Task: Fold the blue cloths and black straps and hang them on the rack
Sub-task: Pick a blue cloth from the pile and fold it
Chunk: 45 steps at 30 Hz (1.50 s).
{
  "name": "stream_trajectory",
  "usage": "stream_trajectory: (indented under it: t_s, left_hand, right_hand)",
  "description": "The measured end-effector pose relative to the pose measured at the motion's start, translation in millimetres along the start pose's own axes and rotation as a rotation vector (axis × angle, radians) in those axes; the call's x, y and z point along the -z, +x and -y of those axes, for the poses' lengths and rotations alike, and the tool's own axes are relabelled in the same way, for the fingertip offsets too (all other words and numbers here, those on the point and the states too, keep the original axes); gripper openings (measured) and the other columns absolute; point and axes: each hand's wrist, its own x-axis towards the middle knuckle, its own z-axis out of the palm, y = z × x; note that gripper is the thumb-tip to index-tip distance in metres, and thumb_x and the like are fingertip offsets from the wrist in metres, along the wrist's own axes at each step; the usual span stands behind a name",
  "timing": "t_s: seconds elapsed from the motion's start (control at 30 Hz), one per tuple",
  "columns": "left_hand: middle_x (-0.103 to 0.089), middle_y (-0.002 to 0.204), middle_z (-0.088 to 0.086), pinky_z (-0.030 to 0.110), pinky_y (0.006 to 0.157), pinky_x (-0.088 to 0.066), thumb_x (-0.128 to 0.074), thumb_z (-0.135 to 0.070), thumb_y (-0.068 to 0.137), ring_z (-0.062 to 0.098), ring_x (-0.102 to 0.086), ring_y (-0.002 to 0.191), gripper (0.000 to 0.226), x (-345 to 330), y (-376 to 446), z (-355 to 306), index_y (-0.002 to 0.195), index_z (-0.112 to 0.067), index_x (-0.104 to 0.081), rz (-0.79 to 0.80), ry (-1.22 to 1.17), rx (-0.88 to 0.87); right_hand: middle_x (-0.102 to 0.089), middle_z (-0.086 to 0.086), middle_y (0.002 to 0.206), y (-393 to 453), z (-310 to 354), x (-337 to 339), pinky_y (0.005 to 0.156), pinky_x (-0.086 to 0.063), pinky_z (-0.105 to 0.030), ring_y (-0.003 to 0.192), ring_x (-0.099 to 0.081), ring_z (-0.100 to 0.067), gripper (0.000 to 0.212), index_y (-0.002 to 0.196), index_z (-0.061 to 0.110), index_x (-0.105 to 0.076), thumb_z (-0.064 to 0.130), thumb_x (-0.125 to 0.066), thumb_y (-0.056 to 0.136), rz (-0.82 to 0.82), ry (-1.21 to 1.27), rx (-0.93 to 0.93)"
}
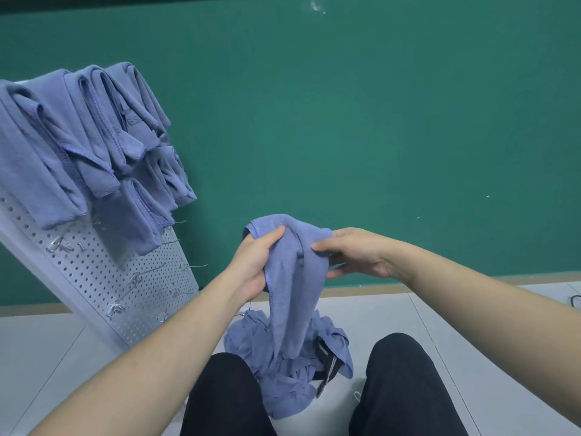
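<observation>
**Head cam: one soft cloth up, a pile to go**

Head view has your left hand gripping the soft blue microfibre cloth near its stitched top edge, while your right hand pinches the bunched top beside it. It hangs limp over the crumpled blue cloth pile between your knees. It looks light and floppy, so grab corners, not the middle. A black webbing strap pokes out, mostly buried. Folded blue cloths cover the white perforated rack top; can't tell which hooks are free up there.
</observation>
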Motion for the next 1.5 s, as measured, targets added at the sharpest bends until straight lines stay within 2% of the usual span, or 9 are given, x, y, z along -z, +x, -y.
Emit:
stream_trajectory:
  t_s: [0.1, 0.3, 0.5, 0.67, 0.83, 0.97, 1.1, 1.33, 1.5]
  left_hand:
    - [-0.077, 0.103, 0.008, 0.032, 0.071, -0.059, -0.058, -0.015, 0.100, 0.019, -0.075, 0.090, 0.015, 6, 2, -3, 0.113, -0.012, -0.066, -0.044, 0.024, 0.024]
    - [-0.077, 0.096, 0.006, 0.034, 0.077, -0.055, -0.061, -0.026, 0.097, 0.021, -0.073, 0.081, 0.020, 12, 2, -9, 0.101, -0.011, -0.072, -0.001, -0.010, 0.223]
    - [-0.071, 0.087, -0.008, 0.032, 0.073, -0.046, -0.060, -0.035, 0.094, 0.011, -0.065, 0.077, 0.011, 11, 2, 1, 0.092, -0.027, -0.068, 0.115, 0.122, 0.277]
    - [-0.075, 0.103, -0.001, 0.033, 0.079, -0.052, -0.061, -0.027, 0.097, 0.014, -0.069, 0.093, 0.021, 6, 7, 12, 0.116, -0.018, -0.063, 0.013, 0.100, 0.221]
    - [-0.073, 0.114, 0.009, 0.034, 0.078, -0.054, -0.050, -0.026, 0.104, 0.018, -0.069, 0.100, 0.031, -2, 10, 10, 0.128, -0.008, -0.059, -0.004, -0.048, 0.238]
    - [-0.071, 0.121, 0.012, 0.034, 0.084, -0.053, -0.048, -0.024, 0.106, 0.019, -0.068, 0.104, 0.032, -4, 10, 4, 0.128, -0.006, -0.061, -0.001, -0.053, 0.256]
    - [-0.077, 0.101, 0.005, 0.033, 0.075, -0.055, -0.057, -0.025, 0.102, 0.016, -0.074, 0.087, 0.023, 3, 10, -4, 0.118, -0.012, -0.066, -0.011, -0.009, 0.228]
    - [-0.074, 0.100, -0.002, 0.030, 0.069, -0.052, -0.056, -0.028, 0.102, 0.014, -0.069, 0.085, 0.010, 7, 7, -8, 0.106, -0.025, -0.064, -0.101, 0.167, 0.158]
    - [-0.067, 0.087, -0.003, 0.030, 0.066, -0.046, -0.053, -0.028, 0.101, 0.015, -0.061, 0.075, 0.009, 10, 8, -14, 0.100, -0.023, -0.059, -0.078, 0.245, 0.287]
  right_hand:
    - [-0.074, -0.009, 0.113, 3, -1, -1, 0.102, -0.053, -0.045, 0.096, -0.068, -0.021, 0.023, 0.113, 0.013, -0.070, 0.026, -0.056, 0.100, -0.076, 0.014, 0.056]
    - [-0.074, 0.012, 0.112, 3, 1, -12, 0.092, -0.056, -0.038, 0.107, -0.069, -0.012, 0.026, 0.119, 0.031, -0.066, 0.035, -0.045, 0.104, -0.198, 0.069, 0.173]
    - [-0.074, 0.001, 0.105, 11, 1, -13, 0.072, -0.055, -0.026, 0.098, -0.070, -0.014, 0.024, 0.110, 0.017, -0.065, 0.027, -0.043, 0.106, -0.345, 0.344, 0.074]
    - [-0.075, -0.006, 0.104, 7, 2, -4, 0.065, -0.056, -0.027, 0.085, -0.072, -0.018, 0.027, 0.112, 0.008, -0.067, 0.030, -0.060, 0.099, -0.309, 0.492, -0.065]
    - [-0.067, -0.004, 0.118, 7, -5, -5, 0.076, -0.049, -0.032, 0.092, -0.063, -0.015, 0.034, 0.121, 0.019, -0.057, 0.033, -0.065, 0.091, -0.262, 0.284, 0.041]
    - [-0.059, -0.005, 0.102, 7, -9, -7, 0.075, -0.050, -0.033, 0.083, -0.057, -0.019, 0.025, 0.115, 0.021, -0.052, 0.018, -0.062, 0.092, -0.245, 0.276, 0.109]
    - [-0.064, -0.008, 0.100, 8, -10, -6, 0.079, -0.050, -0.037, 0.084, -0.059, -0.020, 0.017, 0.108, 0.016, -0.054, 0.011, -0.057, 0.093, -0.312, 0.248, 0.116]
    - [-0.051, -0.003, 0.080, 10, -11, -5, 0.066, -0.039, -0.032, 0.070, -0.044, -0.018, 0.025, 0.118, 0.028, -0.038, 0.030, -0.054, 0.098, -0.433, -0.011, 0.091]
    - [-0.058, 0.004, 0.084, 7, -3, -11, 0.062, -0.041, -0.028, 0.070, -0.048, -0.014, 0.018, 0.105, 0.031, -0.061, 0.023, -0.045, 0.102, -0.391, 0.012, 0.127]
